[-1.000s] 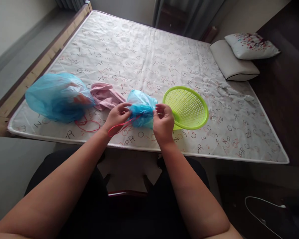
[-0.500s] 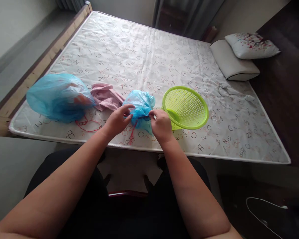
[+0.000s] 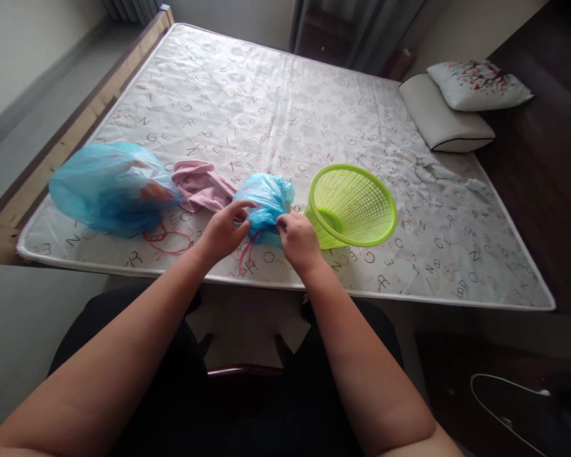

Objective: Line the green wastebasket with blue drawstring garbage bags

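Note:
A small blue plastic bag (image 3: pixel 262 190), crumpled and gathered toward its near end, lies on the mattress between my hands. My right hand (image 3: pixel 299 240) pinches its gathered plastic at the near right. On the other side my left hand (image 3: pixel 222 232) rests against the bag, thumb and index finger apart; its other fingers are partly hidden. Red drawstring (image 3: pixel 246 252) hangs from the gather toward the mattress edge. Left of the bag, a pink cloth (image 3: pixel 200 184) lies bunched up. Close to my right hand, a green mesh basket (image 3: pixel 361 235) leans with its mouth tilted toward me.
A larger blue plastic bag (image 3: pixel 107 184) sits at the left with a red string (image 3: pixel 171 249) beside it. The letter-printed mattress (image 3: pixel 285 127) ends just before my knees. Two pillows (image 3: pixel 445 117) lie at the far right, and a thin clear wrapper (image 3: pixel 438 170) lies nearer.
My right hand has shifted slightly left, drawing the gathered plastic with it toward my left hand. My left hand stays nearly in place.

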A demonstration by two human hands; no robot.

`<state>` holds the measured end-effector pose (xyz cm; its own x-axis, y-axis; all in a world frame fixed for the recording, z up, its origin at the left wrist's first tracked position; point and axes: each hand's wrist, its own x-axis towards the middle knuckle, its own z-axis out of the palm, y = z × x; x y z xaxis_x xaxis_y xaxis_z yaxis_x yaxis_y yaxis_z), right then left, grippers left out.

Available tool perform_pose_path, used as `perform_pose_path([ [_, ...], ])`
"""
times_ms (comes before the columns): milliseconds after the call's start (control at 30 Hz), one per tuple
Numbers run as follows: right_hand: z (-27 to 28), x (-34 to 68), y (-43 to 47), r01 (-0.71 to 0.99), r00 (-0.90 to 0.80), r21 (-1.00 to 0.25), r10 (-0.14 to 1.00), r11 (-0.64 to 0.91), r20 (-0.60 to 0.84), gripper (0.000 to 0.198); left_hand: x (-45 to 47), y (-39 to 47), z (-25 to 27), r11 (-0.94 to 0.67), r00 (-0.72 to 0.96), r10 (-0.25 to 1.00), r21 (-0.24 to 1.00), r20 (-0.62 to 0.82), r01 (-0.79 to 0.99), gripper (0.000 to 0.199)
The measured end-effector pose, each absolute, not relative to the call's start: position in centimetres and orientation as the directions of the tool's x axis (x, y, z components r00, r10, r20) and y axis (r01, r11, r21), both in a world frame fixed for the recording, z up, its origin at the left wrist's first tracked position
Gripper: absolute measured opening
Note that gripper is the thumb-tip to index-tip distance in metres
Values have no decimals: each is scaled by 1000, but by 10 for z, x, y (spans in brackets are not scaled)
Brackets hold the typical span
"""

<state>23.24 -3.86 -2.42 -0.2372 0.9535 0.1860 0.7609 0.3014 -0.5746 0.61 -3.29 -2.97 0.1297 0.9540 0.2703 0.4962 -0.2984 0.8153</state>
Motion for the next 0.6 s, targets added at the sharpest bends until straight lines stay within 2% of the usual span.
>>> perform_pose_path([
  [133, -25, 233, -37, 762, -180, -572, 948, 304, 264, 21, 3, -32, -34, -240, -47, 929, 692, 368, 681, 38],
  [200, -25, 230, -38, 744, -206, -577, 937, 336, 281, 20, 7, -36, -31, -286, -57, 886, 639, 460, 714, 31],
  [267, -25, 225, -40, 730, -262, -573, 927, 373, 269, 22, 12, -40, -27, -397, 48, 856, 595, 514, 699, 21],
  [367, -23, 220, -44, 723, -333, -553, 910, 414, 246, 24, 17, -42, -27, -543, 265, 823, 560, 502, 626, 17],
  [600, -11, 225, -43, 749, -416, -507, 899, 426, 140, 20, 4, -29, -46, -548, 364, 835, 554, 414, 627, 22],
])
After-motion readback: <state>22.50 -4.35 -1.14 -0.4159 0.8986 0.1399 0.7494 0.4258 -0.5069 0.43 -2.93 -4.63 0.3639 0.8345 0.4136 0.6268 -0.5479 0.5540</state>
